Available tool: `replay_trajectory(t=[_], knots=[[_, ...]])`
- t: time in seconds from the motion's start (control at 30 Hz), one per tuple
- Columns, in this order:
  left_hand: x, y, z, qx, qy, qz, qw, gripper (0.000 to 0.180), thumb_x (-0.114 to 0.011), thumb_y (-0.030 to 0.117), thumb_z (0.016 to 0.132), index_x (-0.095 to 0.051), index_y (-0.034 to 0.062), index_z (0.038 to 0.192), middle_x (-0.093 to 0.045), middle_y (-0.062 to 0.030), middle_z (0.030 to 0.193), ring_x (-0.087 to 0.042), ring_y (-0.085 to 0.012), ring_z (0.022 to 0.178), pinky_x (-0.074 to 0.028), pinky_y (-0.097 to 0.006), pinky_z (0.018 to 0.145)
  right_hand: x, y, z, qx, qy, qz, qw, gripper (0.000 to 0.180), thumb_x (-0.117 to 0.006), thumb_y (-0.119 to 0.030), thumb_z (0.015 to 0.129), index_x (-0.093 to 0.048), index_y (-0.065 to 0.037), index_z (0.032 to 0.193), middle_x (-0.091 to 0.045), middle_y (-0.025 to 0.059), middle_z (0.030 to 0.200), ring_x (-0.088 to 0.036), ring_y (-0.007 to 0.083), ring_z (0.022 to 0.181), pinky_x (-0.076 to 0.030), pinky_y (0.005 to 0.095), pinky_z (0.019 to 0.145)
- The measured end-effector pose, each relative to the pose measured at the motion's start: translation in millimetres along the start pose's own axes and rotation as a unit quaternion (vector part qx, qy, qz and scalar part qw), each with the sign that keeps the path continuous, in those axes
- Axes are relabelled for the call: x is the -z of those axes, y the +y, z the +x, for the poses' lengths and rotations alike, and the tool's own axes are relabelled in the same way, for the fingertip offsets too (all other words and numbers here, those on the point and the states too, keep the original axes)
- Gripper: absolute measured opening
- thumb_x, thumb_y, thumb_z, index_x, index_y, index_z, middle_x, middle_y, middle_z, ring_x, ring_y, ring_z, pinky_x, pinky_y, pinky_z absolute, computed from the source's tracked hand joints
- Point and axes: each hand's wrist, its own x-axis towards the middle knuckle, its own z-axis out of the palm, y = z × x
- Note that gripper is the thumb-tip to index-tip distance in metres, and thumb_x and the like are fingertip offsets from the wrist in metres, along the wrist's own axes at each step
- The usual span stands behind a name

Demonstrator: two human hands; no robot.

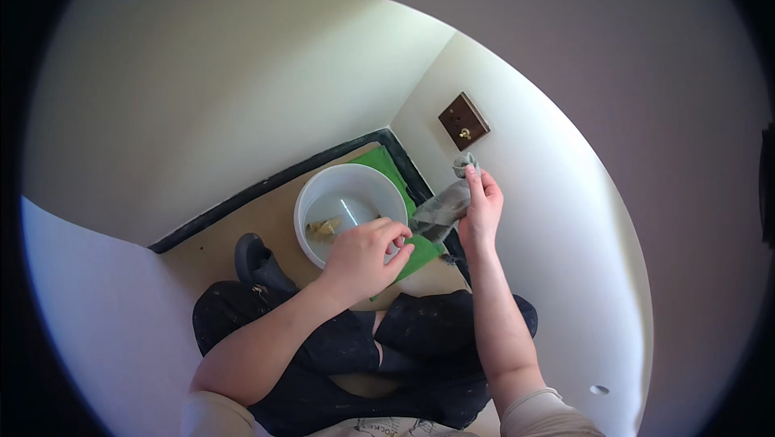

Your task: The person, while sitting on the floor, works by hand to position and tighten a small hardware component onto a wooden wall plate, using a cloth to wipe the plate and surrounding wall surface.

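Observation:
My right hand (483, 204) is raised beside the right wall. Its thumb and fingers pinch a thin, crumpled grey cloth (442, 212), with a rolled, bunched end sticking up above the fingertips. The cloth's lower end hangs toward my left hand (370, 255), which is over the near right rim of a white round tub (305, 195). The fingers of that hand are curled toward the thumb; whatever they hold, if anything, is hidden. Inside the tub, at its left, lies a small crumpled yellowish piece (324, 228).
Under the tub lies a green sheet (378, 161) on the tan floor (211, 240). A dark skirting (258, 186) runs along both walls into the corner. On the right wall is a brown socket plate (464, 121). A dark clog (262, 263) stands left of the tub.

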Motion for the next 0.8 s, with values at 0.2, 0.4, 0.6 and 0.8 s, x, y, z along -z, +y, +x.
replay_trajectory(t=[0.2, 0.4, 0.6, 0.8], knots=[[-4.4, 6.2, -12.5, -0.07, 0.006, 0.042, 0.997, 0.015, -0.072, 0.019, 0.09, -0.07, 0.0063, 0.098, -0.067, -0.0061, 0.087, -0.069, -0.0252, 0.081, -0.055, -0.038, 0.069, -41.5, -134.7, 35.9, 0.405, -0.009, -0.539, 0.739, 0.028, -0.072, 0.0, 0.088, -0.072, -0.009, 0.114, -0.058, 0.0126, 0.103, -0.065, 0.0269, 0.084, -0.053, 0.0376, 0.077], [5.3, -0.9, -17.3, -0.095, 0.016, 0.046, 0.994, 0.016, -0.072, 0.02, 0.088, -0.07, 0.0071, 0.097, -0.065, -0.0063, 0.088, -0.068, -0.0261, 0.082, -0.056, -0.039, 0.07, -96.3, -120.3, 118.5, 0.49, -0.206, -0.78, 0.33, 0.009, -0.063, 0.002, 0.078, -0.068, -0.003, 0.083, -0.061, 0.0079, 0.102, -0.061, 0.0253, 0.101, -0.057, 0.0378, 0.081], [7.1, 0.8, -20.4, -0.101, -0.008, 0.069, 0.992, 0.014, -0.072, 0.02, 0.088, -0.068, 0.0077, 0.093, -0.064, -0.0058, 0.086, -0.068, -0.0249, 0.083, -0.055, -0.039, 0.068, -99.0, -114.4, 131.4, 0.485, -0.299, -0.773, 0.28, 0.007, -0.064, -0.004, 0.077, -0.068, -0.006, 0.072, -0.065, 0.007, 0.096, -0.062, 0.0241, 0.098, -0.055, 0.0364, 0.084], [8.1, 4.5, -20.6, -0.105, -0.027, 0.063, 0.992, 0.013, -0.072, 0.019, 0.088, -0.066, 0.0076, 0.091, -0.064, -0.0061, 0.086, -0.067, -0.0256, 0.083, -0.054, -0.04, 0.071, -98.3, -95.0, 139.7, 0.5, -0.325, -0.78, 0.19, 0.009, -0.066, -0.008, 0.078, -0.071, -0.009, 0.07, -0.067, 0.0068, 0.088, -0.063, 0.0232, 0.097, -0.052, 0.036, 0.084]])
